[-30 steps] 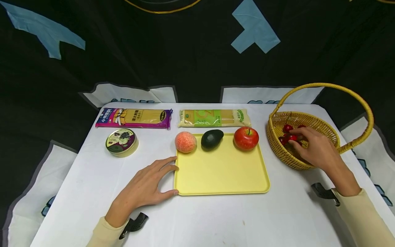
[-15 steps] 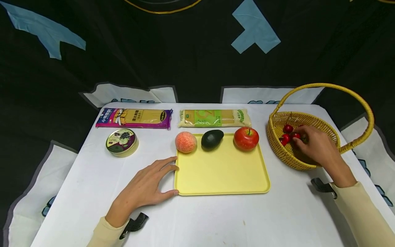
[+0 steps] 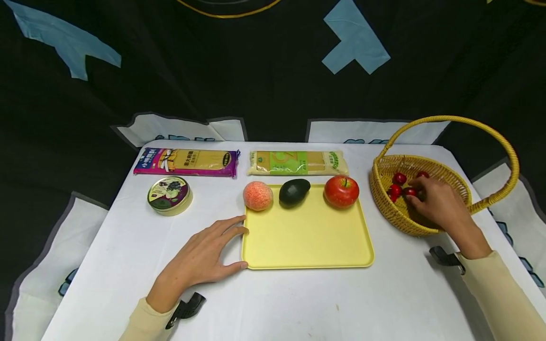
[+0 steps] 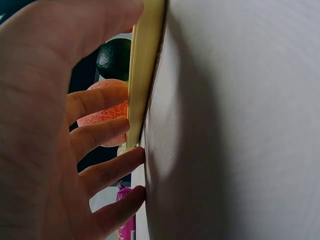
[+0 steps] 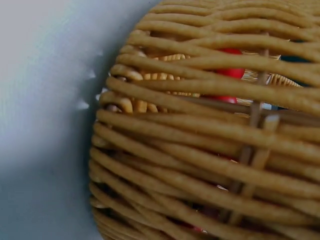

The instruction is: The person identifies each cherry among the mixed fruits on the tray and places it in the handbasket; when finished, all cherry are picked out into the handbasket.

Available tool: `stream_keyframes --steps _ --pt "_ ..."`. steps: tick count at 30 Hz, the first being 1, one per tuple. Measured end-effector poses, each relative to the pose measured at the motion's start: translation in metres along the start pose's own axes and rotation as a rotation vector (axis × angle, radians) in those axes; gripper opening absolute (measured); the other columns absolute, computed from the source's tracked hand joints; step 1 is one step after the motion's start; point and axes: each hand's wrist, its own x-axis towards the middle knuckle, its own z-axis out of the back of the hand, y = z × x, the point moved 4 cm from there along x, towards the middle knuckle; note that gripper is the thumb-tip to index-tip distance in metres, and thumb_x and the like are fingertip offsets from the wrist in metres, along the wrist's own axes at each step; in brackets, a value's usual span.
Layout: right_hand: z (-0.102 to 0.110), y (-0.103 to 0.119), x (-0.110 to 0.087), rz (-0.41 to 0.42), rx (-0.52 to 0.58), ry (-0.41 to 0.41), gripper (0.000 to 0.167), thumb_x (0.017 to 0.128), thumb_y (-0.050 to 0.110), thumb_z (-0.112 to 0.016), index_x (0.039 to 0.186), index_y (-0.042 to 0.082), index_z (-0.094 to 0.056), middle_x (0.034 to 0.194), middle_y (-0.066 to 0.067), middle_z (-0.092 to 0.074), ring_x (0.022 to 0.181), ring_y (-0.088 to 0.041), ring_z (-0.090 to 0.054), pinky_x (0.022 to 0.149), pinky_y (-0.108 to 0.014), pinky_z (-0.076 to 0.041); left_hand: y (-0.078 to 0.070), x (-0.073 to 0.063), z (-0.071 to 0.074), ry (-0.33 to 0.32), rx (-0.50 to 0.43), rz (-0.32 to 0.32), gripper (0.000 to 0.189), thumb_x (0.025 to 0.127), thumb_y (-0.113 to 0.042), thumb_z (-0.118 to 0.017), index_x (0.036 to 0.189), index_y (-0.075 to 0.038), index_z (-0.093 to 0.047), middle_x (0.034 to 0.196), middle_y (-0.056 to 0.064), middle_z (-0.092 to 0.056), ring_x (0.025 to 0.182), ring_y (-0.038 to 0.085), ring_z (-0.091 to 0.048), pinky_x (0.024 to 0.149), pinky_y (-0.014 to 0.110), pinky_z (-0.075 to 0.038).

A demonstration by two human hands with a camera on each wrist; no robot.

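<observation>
My right hand reaches down into the wicker basket, thumb and forefinger curled around a dark red cherry. Its other fingers are partly hidden. Several more red cherries lie around it in the basket. In the right wrist view the woven wall hides the hand, and red shows through the gaps. My left hand rests at the left edge of the yellow tray, fingers spread and thumb at the near corner. The left wrist view shows its fingertips along the tray's side.
A peach, an avocado and a red apple sit along the tray's far edge. Behind are a purple noodle pack and a green one. A round tin stands left. The basket's tall handle arches over it.
My right hand has shifted slightly right within the basket, and the cherries have rolled a little, with one at the back now more visible. My left hand has stayed at the tray.
</observation>
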Motion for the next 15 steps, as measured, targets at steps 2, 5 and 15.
stream_keyframes --steps 2,5,15 --pt "-0.001 -0.001 0.0 0.0 -0.002 0.007 0.046 0.096 0.015 -0.079 0.133 -0.008 -0.064 0.114 -0.033 -0.068 0.097 -0.045 -0.065 0.085 -0.067 -0.054 0.0 0.001 0.0 0.007 0.001 0.004 0.071 0.089 -0.065 -0.077 0.145 -0.024 -0.063 0.17 -0.001 -0.043 0.151 0.026 -0.047 0.114 0.057 -0.05" --pt "-0.001 -0.001 -0.001 -0.001 -0.003 0.014 0.047 0.096 0.015 -0.079 0.134 -0.009 -0.063 0.115 -0.034 -0.069 0.098 -0.046 -0.065 0.086 -0.068 -0.054 0.0 0.002 0.0 0.014 -0.002 0.0 0.071 0.09 -0.064 -0.078 0.146 -0.024 -0.063 0.169 0.0 -0.044 0.151 0.026 -0.047 0.114 0.056 -0.05" --pt "0.005 0.018 -0.008 0.031 -0.039 -0.071 0.053 0.097 0.025 -0.082 0.132 -0.009 -0.063 0.114 -0.033 -0.069 0.095 -0.046 -0.067 0.084 -0.069 -0.056 -0.005 0.001 0.019 0.024 0.005 0.032 0.089 0.082 -0.075 -0.08 0.153 -0.028 -0.058 0.17 0.004 -0.041 0.148 0.032 -0.051 0.11 0.062 -0.052"
